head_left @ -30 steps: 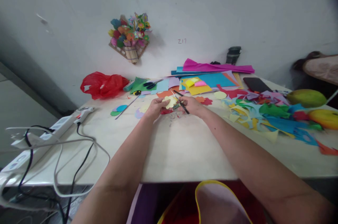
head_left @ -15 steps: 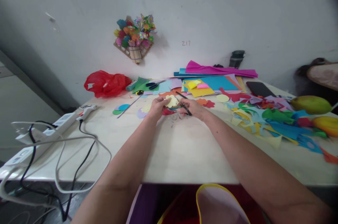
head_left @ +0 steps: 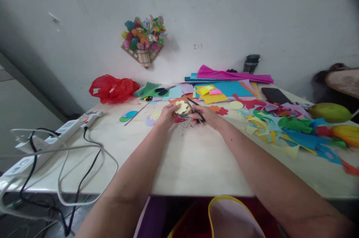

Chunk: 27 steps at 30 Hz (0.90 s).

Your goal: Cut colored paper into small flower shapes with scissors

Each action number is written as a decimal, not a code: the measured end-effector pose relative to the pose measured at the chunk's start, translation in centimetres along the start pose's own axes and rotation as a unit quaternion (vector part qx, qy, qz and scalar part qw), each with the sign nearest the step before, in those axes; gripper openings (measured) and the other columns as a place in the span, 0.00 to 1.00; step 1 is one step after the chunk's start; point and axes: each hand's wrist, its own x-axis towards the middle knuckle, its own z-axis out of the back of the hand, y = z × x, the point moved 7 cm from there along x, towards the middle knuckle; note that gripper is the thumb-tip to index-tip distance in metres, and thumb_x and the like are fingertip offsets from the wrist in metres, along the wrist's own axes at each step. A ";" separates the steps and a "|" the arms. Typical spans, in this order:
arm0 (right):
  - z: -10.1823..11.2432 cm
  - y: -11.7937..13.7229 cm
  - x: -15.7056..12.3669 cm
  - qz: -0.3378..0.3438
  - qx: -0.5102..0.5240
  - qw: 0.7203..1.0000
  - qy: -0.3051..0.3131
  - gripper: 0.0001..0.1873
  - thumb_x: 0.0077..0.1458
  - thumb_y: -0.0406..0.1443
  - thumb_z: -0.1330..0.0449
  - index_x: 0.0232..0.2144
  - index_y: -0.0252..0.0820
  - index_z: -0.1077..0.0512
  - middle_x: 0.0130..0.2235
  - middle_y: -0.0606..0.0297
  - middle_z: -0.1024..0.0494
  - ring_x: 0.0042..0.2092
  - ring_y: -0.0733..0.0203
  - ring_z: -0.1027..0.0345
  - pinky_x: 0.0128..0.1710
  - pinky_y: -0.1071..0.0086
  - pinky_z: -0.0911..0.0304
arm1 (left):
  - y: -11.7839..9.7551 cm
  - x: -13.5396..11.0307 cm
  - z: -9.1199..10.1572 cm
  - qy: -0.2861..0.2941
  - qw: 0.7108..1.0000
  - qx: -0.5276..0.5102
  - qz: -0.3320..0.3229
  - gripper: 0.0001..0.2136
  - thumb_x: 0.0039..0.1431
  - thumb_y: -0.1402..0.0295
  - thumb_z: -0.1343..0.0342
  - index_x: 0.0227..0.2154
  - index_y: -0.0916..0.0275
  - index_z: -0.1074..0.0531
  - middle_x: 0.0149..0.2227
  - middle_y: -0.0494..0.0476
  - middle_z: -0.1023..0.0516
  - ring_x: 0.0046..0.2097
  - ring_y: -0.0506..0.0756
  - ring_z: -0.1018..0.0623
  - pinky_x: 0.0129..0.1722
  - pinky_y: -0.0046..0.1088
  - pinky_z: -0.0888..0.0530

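Pinching a pale yellow paper flower between its fingers, the left hand held it over the middle of the bench, while the fingers of the right hand were wrapped around black-handled scissors, blades parted near the flower. Orange and red paper flowers lay just beyond the right hand, near colourful paper scraps.

Table free at near middle — cables block left, scraps right.
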 end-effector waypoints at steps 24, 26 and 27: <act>-0.4 0.2 -0.2 -0.004 -0.040 0.999 0.001 0.13 0.47 0.38 0.34 0.33 0.38 0.31 0.22 0.66 0.25 0.21 0.65 0.31 0.14 0.78 0.51 | -0.1 -0.3 -0.4 -0.095 0.995 -0.014 -0.016 0.12 0.34 0.73 0.31 0.21 0.66 0.31 0.24 0.56 0.23 0.29 0.52 0.24 0.34 0.32 0.24; -0.4 0.1 -0.2 -0.004 -0.043 0.999 -0.002 0.13 0.47 0.39 0.34 0.33 0.38 0.31 0.22 0.66 0.25 0.21 0.66 0.31 0.14 0.78 0.51 | -0.2 -0.4 -0.5 -0.103 0.994 -0.015 -0.021 0.13 0.33 0.73 0.31 0.19 0.66 0.32 0.23 0.55 0.24 0.28 0.52 0.24 0.33 0.31 0.25; -0.4 0.1 -0.2 -0.003 -0.046 0.999 -0.003 0.13 0.48 0.39 0.34 0.33 0.37 0.30 0.22 0.66 0.25 0.21 0.66 0.32 0.14 0.78 0.51 | -0.2 -0.4 -0.5 -0.110 0.994 -0.015 -0.024 0.14 0.32 0.72 0.31 0.18 0.66 0.33 0.22 0.54 0.25 0.27 0.52 0.24 0.32 0.30 0.25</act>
